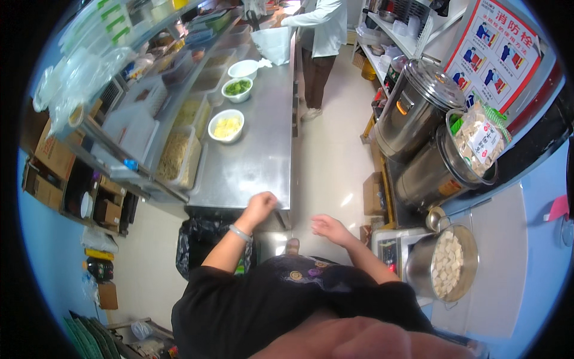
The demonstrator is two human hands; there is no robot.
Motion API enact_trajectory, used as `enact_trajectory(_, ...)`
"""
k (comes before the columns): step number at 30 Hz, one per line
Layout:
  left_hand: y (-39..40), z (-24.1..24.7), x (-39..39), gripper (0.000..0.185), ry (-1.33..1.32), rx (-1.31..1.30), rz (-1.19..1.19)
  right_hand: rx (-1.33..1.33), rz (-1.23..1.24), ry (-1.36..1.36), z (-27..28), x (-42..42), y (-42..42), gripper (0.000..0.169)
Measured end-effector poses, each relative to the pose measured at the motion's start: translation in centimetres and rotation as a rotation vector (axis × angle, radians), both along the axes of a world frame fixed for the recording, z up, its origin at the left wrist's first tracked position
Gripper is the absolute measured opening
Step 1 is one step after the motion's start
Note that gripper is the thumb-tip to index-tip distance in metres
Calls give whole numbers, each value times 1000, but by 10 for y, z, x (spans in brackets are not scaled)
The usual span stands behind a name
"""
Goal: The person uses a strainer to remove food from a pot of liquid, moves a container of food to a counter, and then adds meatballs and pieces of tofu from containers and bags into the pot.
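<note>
My left hand (261,208), with a pale bangle on its wrist, is over the near right corner of the stainless steel counter (264,166). Its fingers are curled and nothing shows in them. Over the aisle floor, right of the counter, my right hand (331,229) has its fingers extended and holds nothing. Farther along the counter stands a white bowl (226,126) of pale yellow pieces. Behind it are a bowl of green leaves (237,89) and a white bowl (243,69) whose contents I cannot make out.
Food tubs (177,155) line the counter's left side under a shelf. A black-lined bin (188,251) stands below its near end. At right are steel drums (419,112) and a pot of pale cubes (417,271). A person (320,40) stands near a white bag (273,45) in the aisle.
</note>
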State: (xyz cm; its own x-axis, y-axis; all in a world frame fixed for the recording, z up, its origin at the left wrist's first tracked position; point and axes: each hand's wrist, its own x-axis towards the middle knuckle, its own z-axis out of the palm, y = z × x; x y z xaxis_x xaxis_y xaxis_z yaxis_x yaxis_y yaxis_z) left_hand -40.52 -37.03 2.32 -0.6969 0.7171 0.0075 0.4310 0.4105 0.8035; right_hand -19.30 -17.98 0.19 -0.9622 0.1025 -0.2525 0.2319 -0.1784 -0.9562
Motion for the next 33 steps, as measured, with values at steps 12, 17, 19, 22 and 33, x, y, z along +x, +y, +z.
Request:
enact_trajectory(12,-28,-79,-153,10,612,-210,268,-59,-794,-379,-18,100,91,20)
enact_trajectory(17,42,-5,-135,21,697,-275,233,218,-859,-51,88,85,108,16)
enact_trajectory(19,85,17,-128,24,768,-187,93,508,-831,184,191,57,108,13)
enact_trajectory(22,159,44,-85,20,824,25,-81,1232,-455,623,313,38,105,11)
enact_trajectory(33,340,52,102,21,244,83,-855,1538,-217,270,381,111,138,15)
